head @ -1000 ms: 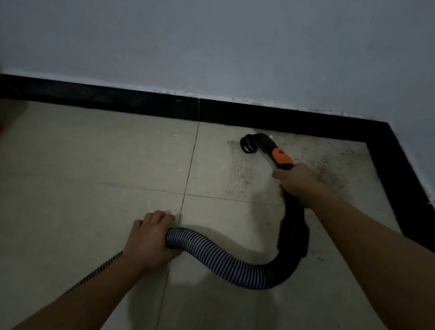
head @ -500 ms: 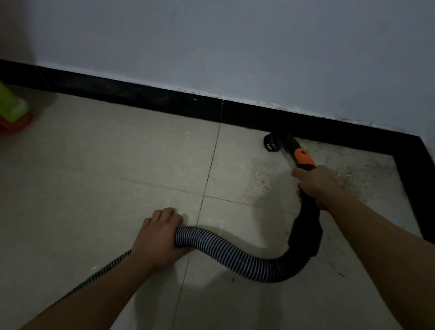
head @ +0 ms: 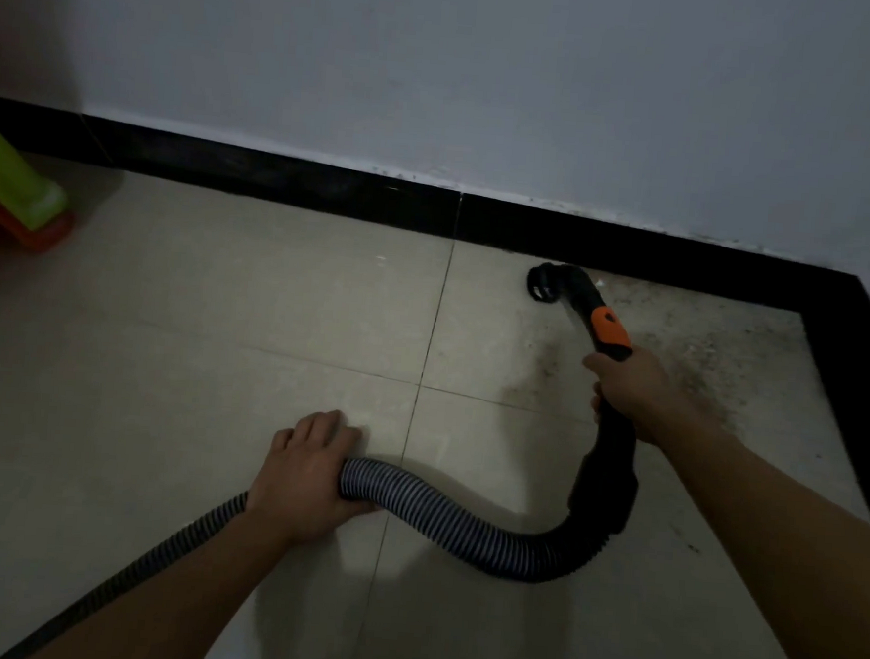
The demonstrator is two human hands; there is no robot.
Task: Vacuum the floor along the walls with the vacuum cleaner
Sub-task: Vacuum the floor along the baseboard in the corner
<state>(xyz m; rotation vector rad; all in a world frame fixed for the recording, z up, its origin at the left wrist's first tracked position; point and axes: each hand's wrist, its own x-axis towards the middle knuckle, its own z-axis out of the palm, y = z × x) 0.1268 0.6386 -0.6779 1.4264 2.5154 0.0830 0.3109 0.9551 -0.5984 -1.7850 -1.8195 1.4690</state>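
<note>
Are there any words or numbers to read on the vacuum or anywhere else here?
No text can be read anywhere.
On the orange band of the handle: one small dark mark, too blurred to tell if it is writing.
On the hose, wall, black skirting, floor tiles and green and red plastic thing: no words, numbers or signs show.

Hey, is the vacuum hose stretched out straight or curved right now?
Curved. The striped hose sags in a U between the left hand gripping it and the black handle held by the right hand.
</note>
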